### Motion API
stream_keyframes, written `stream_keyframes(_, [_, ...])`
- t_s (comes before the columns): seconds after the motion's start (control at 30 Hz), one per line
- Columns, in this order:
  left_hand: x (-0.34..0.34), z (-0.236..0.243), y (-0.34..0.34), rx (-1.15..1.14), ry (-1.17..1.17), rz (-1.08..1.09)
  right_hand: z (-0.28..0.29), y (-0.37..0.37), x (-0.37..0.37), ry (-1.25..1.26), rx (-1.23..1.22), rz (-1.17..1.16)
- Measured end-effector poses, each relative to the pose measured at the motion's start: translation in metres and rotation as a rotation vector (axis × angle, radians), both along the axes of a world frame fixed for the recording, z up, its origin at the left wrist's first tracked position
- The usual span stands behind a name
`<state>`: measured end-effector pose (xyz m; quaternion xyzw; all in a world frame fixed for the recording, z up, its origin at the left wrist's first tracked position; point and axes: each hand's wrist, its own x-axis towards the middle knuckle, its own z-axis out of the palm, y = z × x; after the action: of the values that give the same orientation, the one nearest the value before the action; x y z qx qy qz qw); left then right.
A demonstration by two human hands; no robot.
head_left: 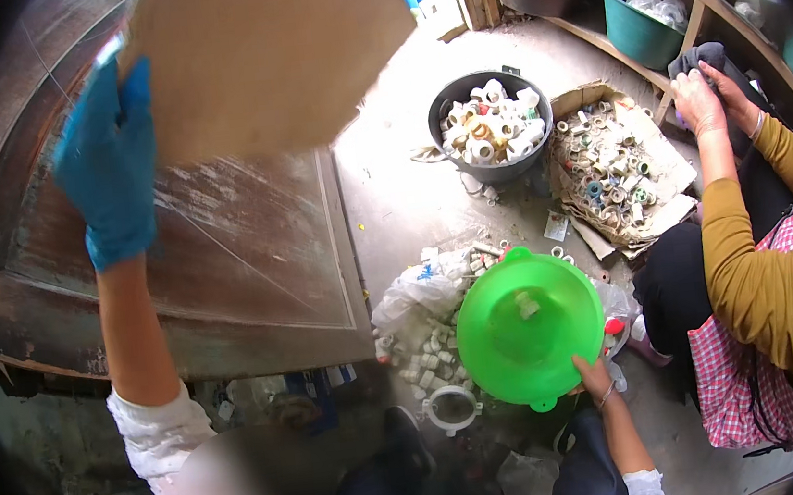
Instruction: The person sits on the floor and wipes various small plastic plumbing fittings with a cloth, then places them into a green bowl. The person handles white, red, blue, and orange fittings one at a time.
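My left hand (110, 166), in a blue glove, is raised at the upper left, gripping the edge of a large brown cardboard piece (260, 54). My bare right hand (592, 380) grips the lower right rim of a bright green plastic basin (497, 333), which has a small pale piece in it. Beside and behind the basin are loose plastic fittings (432, 360) and a crumpled clear bag (406, 295). A white ring (449, 392) lies below these.
A wooden panel (253, 262) fills the left. A dark tub of fittings (491, 131) and a cardboard tray of fittings (615, 166) stand behind. A co-worker (768, 286) crouches at right, holding dark cloth. Shelves with buckets (639, 29) line the back right.
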<state>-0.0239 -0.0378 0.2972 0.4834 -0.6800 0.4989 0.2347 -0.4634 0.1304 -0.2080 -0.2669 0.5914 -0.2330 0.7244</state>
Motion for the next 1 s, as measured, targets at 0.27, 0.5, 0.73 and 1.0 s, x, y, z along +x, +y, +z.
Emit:
stream_keyframes(0.27, [0.049, -0.079, -0.215, -0.218, -0.183, 0.63, -0.061, 0.018, 0.009, 0.167, -0.6, 0.018])
stream_keyframes(0.5, [-0.049, -0.278, -0.066, 1.022, 0.372, 0.175, 0.007, 0.01, 0.002, 0.028, -0.111, -0.005])
stream_keyframes(0.73, [-0.062, -0.359, 0.13, 1.188, 1.002, -0.009, 0.017, 0.002, 0.017, 0.019, -0.113, 0.002])
stream_keyframes(1.0, [-0.043, -0.399, 0.194, 1.045, 1.571, -0.01, 0.015, 0.0, 0.012, 0.087, -0.147, -0.035])
